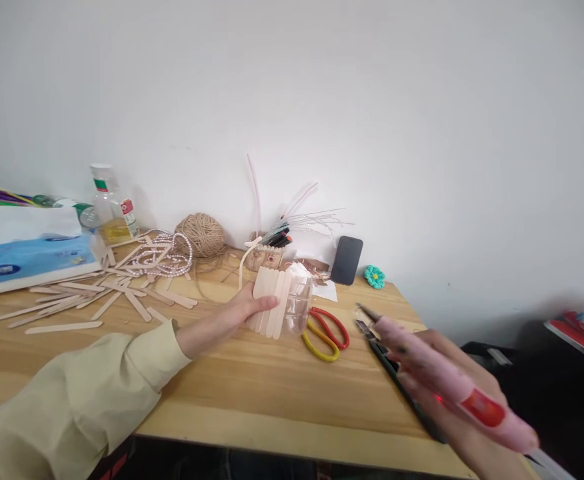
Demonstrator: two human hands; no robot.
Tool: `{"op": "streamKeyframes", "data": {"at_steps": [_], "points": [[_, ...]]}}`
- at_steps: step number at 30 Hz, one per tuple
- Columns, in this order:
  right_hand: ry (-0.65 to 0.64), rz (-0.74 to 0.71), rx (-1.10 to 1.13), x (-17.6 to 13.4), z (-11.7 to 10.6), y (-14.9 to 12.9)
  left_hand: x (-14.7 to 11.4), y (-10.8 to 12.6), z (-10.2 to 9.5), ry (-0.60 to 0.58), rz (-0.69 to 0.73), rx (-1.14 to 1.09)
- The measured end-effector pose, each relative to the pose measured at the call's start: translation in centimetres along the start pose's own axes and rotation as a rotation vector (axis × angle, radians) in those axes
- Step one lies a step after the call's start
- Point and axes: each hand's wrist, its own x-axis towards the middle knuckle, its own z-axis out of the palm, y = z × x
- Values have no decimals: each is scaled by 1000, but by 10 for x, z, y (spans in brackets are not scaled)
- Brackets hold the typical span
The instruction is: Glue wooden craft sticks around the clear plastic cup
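Note:
My left hand [245, 308] is closed round a clear plastic bottle piece [299, 303], its thumb across the wooden craft sticks [275, 287] that stand side by side on its wall. Part of the plastic at the right is bare. In my right hand [465, 393], a pink hot glue gun [442, 370] points up and left, a little blurred, with a small red light below it. Scissors [329, 337] with red and yellow handles lie just right of the bottle piece. Beneath the glue gun, a dark utility knife [397, 380] rests on the table.
Loose craft sticks [117, 287] and a bead string [165, 257] spread over the left of the wooden table [252, 400]. Behind stand a twine ball [201, 235], a decorated pen holder [267, 257], a phone [347, 260] and a glass bottle [109, 207]. A tissue pack [37, 260] lies far left.

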Motion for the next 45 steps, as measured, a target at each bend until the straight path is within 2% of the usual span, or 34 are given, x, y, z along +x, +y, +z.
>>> {"op": "streamKeyframes", "data": {"at_steps": [3,5,8,14,20,33,39,45], "points": [[-45,-265,22,-4,15,-22,-3,-5,8,-14,-9,39],[-81,-404,6,-2,22,-26,-3,-7,13,-18,-4,35],[-107,-471,-49,1,28,-23,-4,-12,17,-44,-20,10],[-82,-492,-58,3,33,-23,-5,-18,19,-5,-61,45],[-85,-501,-77,4,34,-25,-7,-12,24,11,-100,49],[-44,-567,-97,6,34,-28,-6,-12,24,36,-76,78],[-80,-531,-71,5,34,-28,-9,-8,26,40,-97,54],[-113,-506,-84,3,34,-29,-8,-11,24,19,-59,-1]]}}
